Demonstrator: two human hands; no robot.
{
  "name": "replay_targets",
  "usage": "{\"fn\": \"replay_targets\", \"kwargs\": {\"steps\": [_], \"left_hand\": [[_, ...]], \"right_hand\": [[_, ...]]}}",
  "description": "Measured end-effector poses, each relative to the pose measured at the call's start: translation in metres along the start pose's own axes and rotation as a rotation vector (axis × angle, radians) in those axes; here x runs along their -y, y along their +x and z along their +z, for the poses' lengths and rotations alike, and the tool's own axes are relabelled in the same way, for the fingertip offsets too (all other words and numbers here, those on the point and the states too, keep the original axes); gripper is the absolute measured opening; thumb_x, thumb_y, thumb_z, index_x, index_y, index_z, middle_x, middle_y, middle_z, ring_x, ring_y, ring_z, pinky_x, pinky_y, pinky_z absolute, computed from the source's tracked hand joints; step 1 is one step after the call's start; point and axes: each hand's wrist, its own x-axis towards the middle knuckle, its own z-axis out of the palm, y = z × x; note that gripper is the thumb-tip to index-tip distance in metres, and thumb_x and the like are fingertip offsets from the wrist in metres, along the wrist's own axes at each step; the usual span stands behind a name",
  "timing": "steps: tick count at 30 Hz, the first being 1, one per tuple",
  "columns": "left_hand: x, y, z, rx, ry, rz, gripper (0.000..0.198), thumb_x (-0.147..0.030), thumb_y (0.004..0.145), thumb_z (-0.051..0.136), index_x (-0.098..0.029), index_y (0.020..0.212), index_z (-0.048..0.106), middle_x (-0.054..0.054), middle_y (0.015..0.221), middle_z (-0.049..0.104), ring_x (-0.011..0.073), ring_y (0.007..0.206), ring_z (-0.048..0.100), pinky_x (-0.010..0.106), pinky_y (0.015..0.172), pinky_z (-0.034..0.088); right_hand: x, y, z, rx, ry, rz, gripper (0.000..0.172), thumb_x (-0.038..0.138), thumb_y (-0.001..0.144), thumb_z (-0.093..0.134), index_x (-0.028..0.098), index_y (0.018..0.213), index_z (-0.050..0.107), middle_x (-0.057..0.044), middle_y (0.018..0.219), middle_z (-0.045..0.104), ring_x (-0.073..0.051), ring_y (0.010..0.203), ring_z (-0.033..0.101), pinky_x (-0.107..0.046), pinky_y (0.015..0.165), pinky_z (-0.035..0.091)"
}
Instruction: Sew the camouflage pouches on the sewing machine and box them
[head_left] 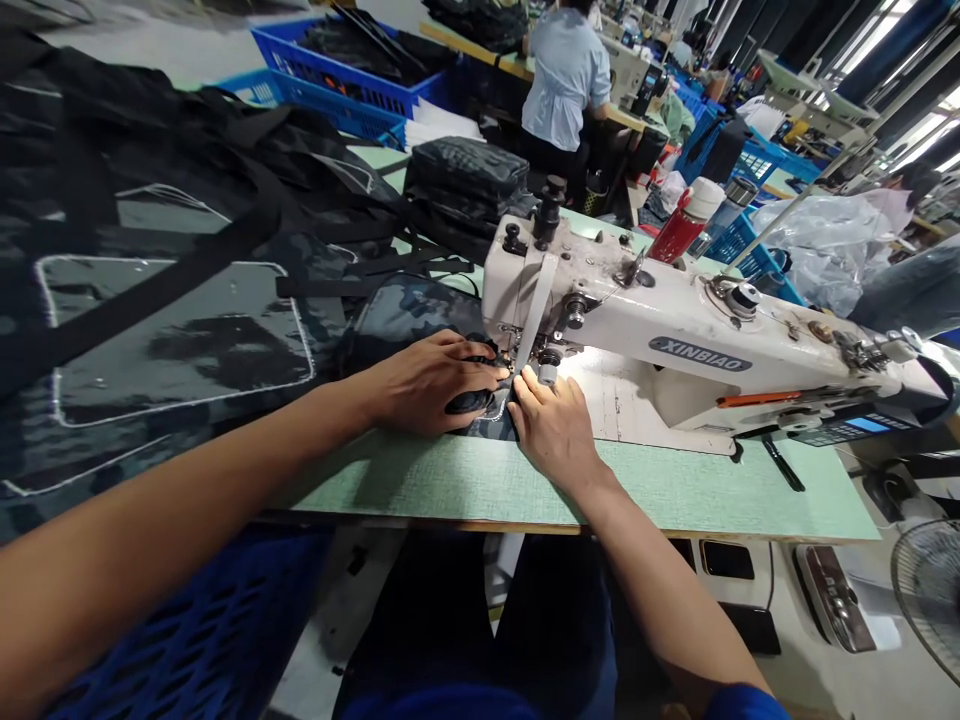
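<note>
A white sewing machine [622, 320] stands on the green table [450, 480]. Dark camouflage fabric [420, 310] lies at its needle area, with a white stitched line near the edge. My left hand [439, 385] is closed on a bunched part of this fabric, just left of the needle area. Close by on the right, my right hand [553, 420] presses its outstretched fingers down at the fabric's edge, beside the presser area. A pale strip [536, 310] hangs down the machine's front to the fingertips. The needle tip itself is hidden.
Black and camouflage bag pieces [180, 320] cover the left side. A dark bag [465, 180] sits behind the machine, near a red bottle [679, 225]. Blue baskets [352, 80] stand at the back. A person [566, 80] sits beyond. Black snips [784, 465] lie at right.
</note>
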Motion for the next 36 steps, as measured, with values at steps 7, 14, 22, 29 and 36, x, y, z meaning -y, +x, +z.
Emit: {"fn": "replay_targets", "kwargs": {"steps": [7,14,22,29,36], "left_hand": [[0.011,-0.001,0.003,-0.054,-0.056,0.019,0.042,-0.041,0.110,0.079,-0.028,0.148,0.087,0.009,0.133,0.093,0.0346,0.146,0.078,0.048,0.127,0.051],[0.023,0.005,0.005,-0.070,-0.105,0.022,0.035,-0.042,0.111,0.078,-0.030,0.141,0.091,0.006,0.146,0.091,0.0339,0.149,0.079,0.047,0.130,0.051],[0.020,0.022,-0.019,0.002,-0.206,0.016,0.034,-0.048,0.115,0.078,-0.025,0.134,0.094,0.009,0.126,0.095,0.0319,0.126,0.087,0.042,0.116,0.062],[0.010,0.028,-0.033,0.015,-0.102,-0.158,0.038,-0.051,0.119,0.069,-0.024,0.125,0.095,0.003,0.125,0.095,0.0224,0.107,0.087,0.032,0.094,0.066],[0.040,0.020,-0.028,0.067,-0.322,-0.017,0.030,-0.044,0.111,0.085,-0.025,0.133,0.095,0.005,0.132,0.094,0.0241,0.123,0.086,0.034,0.115,0.065]], "right_hand": [[0.001,0.000,0.003,0.010,0.062,0.020,0.043,0.035,0.130,0.054,0.019,0.161,0.078,-0.021,0.169,0.078,-0.042,0.163,0.063,-0.063,0.136,0.049],[-0.001,0.001,0.001,-0.064,0.134,0.042,0.038,0.030,0.128,0.053,0.024,0.148,0.084,-0.018,0.161,0.082,-0.039,0.159,0.065,-0.061,0.134,0.052],[0.003,-0.013,0.001,-0.214,1.041,0.450,0.027,0.041,0.120,0.063,0.024,0.125,0.084,-0.012,0.128,0.090,-0.030,0.123,0.087,-0.049,0.112,0.073],[0.045,-0.007,0.015,-0.076,2.063,0.774,0.029,0.040,0.096,0.094,0.026,0.111,0.074,-0.010,0.113,0.087,-0.028,0.124,0.092,-0.046,0.124,0.073],[0.054,-0.003,0.018,-0.077,2.068,0.684,0.029,0.052,0.099,0.083,0.028,0.105,0.068,-0.014,0.120,0.087,-0.032,0.133,0.089,-0.053,0.131,0.069]]}}
